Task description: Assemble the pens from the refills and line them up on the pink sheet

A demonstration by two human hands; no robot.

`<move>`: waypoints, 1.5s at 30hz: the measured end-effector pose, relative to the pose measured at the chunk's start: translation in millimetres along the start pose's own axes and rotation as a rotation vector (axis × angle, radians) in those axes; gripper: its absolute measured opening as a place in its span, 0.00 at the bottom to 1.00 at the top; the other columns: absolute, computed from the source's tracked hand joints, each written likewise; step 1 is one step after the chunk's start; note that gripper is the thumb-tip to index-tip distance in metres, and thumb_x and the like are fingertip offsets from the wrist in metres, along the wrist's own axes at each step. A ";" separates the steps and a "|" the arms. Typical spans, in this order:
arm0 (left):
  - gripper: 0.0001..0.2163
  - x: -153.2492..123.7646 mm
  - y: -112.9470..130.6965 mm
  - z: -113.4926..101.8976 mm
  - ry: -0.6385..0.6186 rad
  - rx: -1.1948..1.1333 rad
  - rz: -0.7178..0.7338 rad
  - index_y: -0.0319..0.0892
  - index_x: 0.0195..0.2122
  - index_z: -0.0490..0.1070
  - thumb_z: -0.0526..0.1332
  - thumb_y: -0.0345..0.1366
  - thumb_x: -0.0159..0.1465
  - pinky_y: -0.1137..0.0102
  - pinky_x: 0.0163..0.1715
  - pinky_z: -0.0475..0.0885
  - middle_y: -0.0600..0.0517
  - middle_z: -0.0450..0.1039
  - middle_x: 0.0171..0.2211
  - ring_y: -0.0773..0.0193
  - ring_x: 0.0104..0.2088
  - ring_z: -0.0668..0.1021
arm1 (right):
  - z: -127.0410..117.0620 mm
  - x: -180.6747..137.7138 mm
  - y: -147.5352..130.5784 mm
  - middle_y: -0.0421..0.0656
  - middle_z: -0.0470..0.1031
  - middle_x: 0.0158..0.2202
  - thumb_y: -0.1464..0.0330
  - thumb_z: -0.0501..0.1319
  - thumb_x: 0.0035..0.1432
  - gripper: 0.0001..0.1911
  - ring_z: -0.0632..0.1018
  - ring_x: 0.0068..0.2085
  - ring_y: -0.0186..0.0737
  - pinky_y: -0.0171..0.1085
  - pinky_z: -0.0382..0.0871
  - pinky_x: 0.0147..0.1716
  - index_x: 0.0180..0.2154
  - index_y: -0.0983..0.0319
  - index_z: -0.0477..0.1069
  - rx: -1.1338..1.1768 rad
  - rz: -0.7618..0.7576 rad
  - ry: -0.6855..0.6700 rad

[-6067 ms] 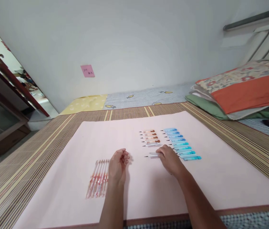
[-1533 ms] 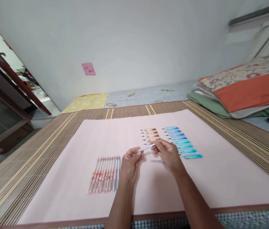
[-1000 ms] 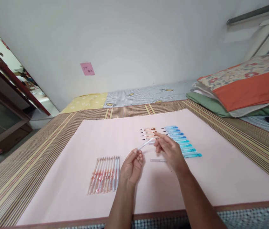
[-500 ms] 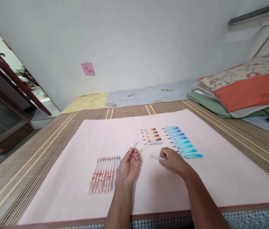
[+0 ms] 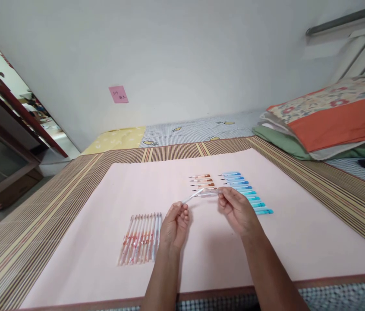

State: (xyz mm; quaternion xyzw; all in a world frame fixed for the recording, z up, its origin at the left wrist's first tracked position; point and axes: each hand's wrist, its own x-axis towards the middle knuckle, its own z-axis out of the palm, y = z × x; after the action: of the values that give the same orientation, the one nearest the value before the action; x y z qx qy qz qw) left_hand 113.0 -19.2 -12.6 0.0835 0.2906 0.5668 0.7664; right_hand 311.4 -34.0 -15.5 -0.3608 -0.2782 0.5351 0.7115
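Nearest, on the pink sheet (image 5: 208, 259): a row of pale pens (image 5: 140, 239), just left of my left hand (image 5: 175, 222), which pinched a white pen (image 5: 192, 196). My right hand (image 5: 237, 209) gripped a clear cap (image 5: 213, 191); ends close, couldn't tell if touching. Beyond: brown pens (image 5: 206, 181) left, blue pens (image 5: 247, 188) right. Then striped mat (image 5: 176, 152), wall (image 5: 202, 65).

My left hand (image 5: 175, 224) and my right hand (image 5: 238, 211) are both bare, narrowing to uncovered wrists (image 5: 250, 231), and just behind each hand my bare forearms (image 5: 269, 268) thicken smoothly away from it.
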 end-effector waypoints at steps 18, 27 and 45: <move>0.15 -2.6 3.8 3.3 -0.087 0.299 0.136 0.38 0.29 0.72 0.77 0.35 0.47 0.80 0.25 0.72 0.49 0.78 0.25 0.72 0.23 0.76 | 2.7 -6.6 -26.0 0.36 0.68 0.20 0.59 0.73 0.50 0.14 0.67 0.24 0.33 0.34 0.61 0.25 0.36 0.60 0.78 -0.405 -0.154 0.005; 0.18 -6.8 1.0 4.0 -0.144 0.354 0.064 0.39 0.27 0.69 0.77 0.40 0.48 0.80 0.21 0.69 0.51 0.77 0.25 0.72 0.22 0.75 | 7.9 -8.3 -15.7 0.38 0.72 0.22 0.60 0.70 0.54 0.12 0.71 0.24 0.34 0.36 0.66 0.26 0.37 0.61 0.77 -0.479 -0.113 -0.136; 0.22 -10.1 2.7 6.9 -0.232 0.336 0.132 0.42 0.45 0.76 0.76 0.32 0.49 0.75 0.32 0.71 0.51 0.77 0.34 0.67 0.33 0.79 | 16.0 -8.4 -6.3 0.40 0.76 0.25 0.57 0.70 0.55 0.13 0.73 0.24 0.34 0.35 0.69 0.25 0.31 0.60 0.75 -0.382 -0.129 -0.031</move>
State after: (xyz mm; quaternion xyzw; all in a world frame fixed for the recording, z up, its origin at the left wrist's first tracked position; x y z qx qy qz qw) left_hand 112.6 -26.1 -2.1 0.2938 0.2847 0.5457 0.7313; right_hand 300.1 -39.6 -1.1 -0.4626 -0.4080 0.4314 0.6584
